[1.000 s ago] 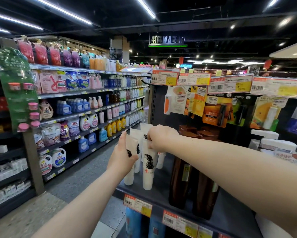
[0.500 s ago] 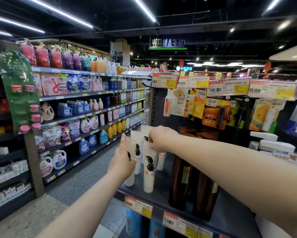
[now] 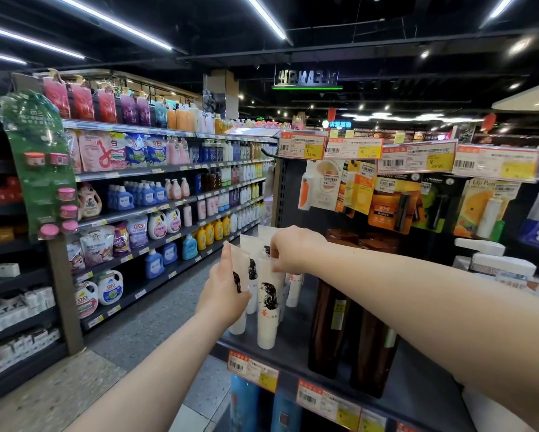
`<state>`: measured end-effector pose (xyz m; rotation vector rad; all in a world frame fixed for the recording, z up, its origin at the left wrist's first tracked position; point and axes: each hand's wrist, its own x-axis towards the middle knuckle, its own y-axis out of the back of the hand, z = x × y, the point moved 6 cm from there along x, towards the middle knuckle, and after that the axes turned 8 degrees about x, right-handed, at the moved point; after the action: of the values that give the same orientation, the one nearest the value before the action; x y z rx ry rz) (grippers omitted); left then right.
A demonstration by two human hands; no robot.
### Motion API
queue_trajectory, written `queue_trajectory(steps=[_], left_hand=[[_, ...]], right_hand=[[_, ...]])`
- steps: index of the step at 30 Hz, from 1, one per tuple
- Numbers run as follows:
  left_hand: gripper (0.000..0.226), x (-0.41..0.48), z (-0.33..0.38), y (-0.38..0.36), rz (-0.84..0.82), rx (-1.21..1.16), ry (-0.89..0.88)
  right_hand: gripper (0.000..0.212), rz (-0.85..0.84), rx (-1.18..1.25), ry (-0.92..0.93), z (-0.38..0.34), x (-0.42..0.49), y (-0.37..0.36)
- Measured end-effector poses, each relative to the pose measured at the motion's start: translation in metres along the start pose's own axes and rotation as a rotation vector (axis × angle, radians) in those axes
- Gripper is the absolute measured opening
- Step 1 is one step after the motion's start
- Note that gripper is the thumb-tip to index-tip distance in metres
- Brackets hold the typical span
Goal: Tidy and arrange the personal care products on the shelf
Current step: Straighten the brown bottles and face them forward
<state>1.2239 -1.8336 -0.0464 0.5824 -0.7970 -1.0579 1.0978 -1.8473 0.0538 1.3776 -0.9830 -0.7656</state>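
The tubes stand cap-down in a small group at the left front corner of the shelf (image 3: 418,397), just left of the brown bottles (image 3: 327,322). The left hand (image 3: 223,285) holds the left tube (image 3: 239,322) at its middle. Its thumb lies up along the side and its fingers (image 3: 241,296) curl round the body. The right hand (image 3: 293,251) comes from above, and its fingers (image 3: 274,266) pinch the flat sealed top of the front tube (image 3: 268,313). Both hands are therefore closed on a tube, and neither is free.

I judge these tubes to be light and soft. The plastic wall probably gives under pressure, so a hard squeeze at the middle could dent it or push the product toward the cap. The skin looks smooth and a little glossy, so it may slip in a loose hold. Each tube stands on a narrow cap and is wider at the top, so I expect it to tip easily and knock its neighbours.

The sealed top seems to be the stiffest part, so a pinch there is good for turning the printed side to the front. For lifting, a light hold low on the body, near the cap, seems safer. The bottles look heavier and firm, and a tube may lean on them without harm.
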Motion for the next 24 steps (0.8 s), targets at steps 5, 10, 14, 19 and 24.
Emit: queue_trajectory(steps=[5,10,14,19,24], left_hand=[[0.104,-0.005,0.008,0.009,0.04,0.013,-0.016],[0.093,-0.018,0.03,0.035,0.225,0.062,-0.118],[0.078,-0.036,0.069,0.049,0.321,0.023,-0.287],[0.058,-0.06,0.126,0.039,0.303,0.004,-0.531],[0.058,-0.07,0.169,0.018,0.23,-0.003,-0.623]], right_hand=[[0.026,0.024,-0.01,0.02,-0.001,-0.004,0.006],[0.029,0.092,0.091,0.029,0.014,-0.019,0.044],[0.025,0.137,0.112,-0.011,0.051,-0.047,0.078],[0.026,0.132,0.066,-0.096,0.104,-0.09,0.093],[0.024,0.099,0.042,-0.186,0.143,-0.131,0.094]])
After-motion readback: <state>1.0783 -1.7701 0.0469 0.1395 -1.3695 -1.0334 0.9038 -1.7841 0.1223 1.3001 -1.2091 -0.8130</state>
